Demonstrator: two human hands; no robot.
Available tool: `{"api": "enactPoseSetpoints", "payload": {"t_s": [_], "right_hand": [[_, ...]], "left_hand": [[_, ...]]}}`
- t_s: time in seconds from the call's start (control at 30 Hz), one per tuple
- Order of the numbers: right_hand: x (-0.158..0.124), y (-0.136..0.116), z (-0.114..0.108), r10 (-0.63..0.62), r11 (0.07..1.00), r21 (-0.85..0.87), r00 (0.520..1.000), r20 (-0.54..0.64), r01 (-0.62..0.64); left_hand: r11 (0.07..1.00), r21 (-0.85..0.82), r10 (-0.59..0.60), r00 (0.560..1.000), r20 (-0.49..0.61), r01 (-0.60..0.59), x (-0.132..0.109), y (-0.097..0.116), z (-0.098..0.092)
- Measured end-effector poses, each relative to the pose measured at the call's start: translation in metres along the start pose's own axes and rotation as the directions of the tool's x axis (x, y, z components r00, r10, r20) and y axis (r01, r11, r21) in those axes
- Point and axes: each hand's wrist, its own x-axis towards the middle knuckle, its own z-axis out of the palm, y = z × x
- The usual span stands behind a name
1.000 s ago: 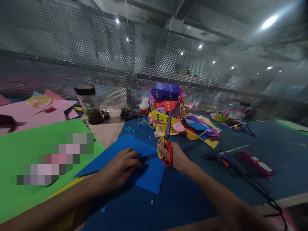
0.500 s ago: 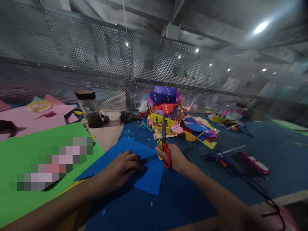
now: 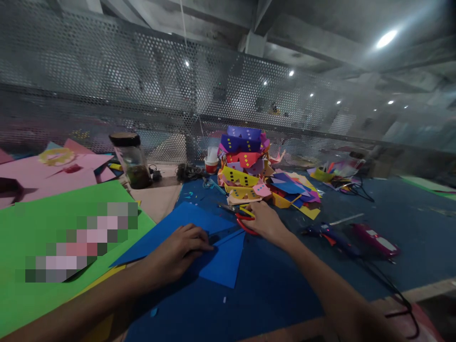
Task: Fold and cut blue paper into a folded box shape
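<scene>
Evidently the cutting is only partway, as I judge it. My left hand (image 3: 180,251) lies palm-down, its fingers loose and holding nothing, and presses the blue paper sheet (image 3: 185,219) onto the bench (image 3: 285,289). A cut runs in from the sheet's right edge. I cannot tell if the blue triangular piece (image 3: 223,263) by my fingertips is fully parted. My right hand (image 3: 267,222) rests on the handles of the scissors (image 3: 238,212), which lie flat on the bench with their blades pointing left; I cannot tell whether the fingers grip them. Most of the sheet is uncut.
</scene>
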Motion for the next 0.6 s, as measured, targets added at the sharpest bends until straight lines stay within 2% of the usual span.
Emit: {"api": "enactPoseSetpoints", "payload": {"t_s": [0.2,0.43,0.6], "right_hand": [[0.003,0.008,0.005,-0.071,0.997,0.015,0.997,0.011,0.071],[0.0,0.004,-0.003,-0.121,0.99,0.063,0.989,-0.087,0.127],[-0.012,-0.015,-0.013,-0.309,0.92,0.236,0.949,-0.054,0.313]], "left_hand": [[1.0,-0.02,0.013,1.0,-0.003,-0.013,0.0,-0.003,0.001],[0.996,-0.089,0.0,1.0,-0.015,-0.001,0.0,-0.001,0.003],[0.994,-0.112,-0.007,1.0,-0.013,0.006,-0.002,-0.003,0.003]]}}
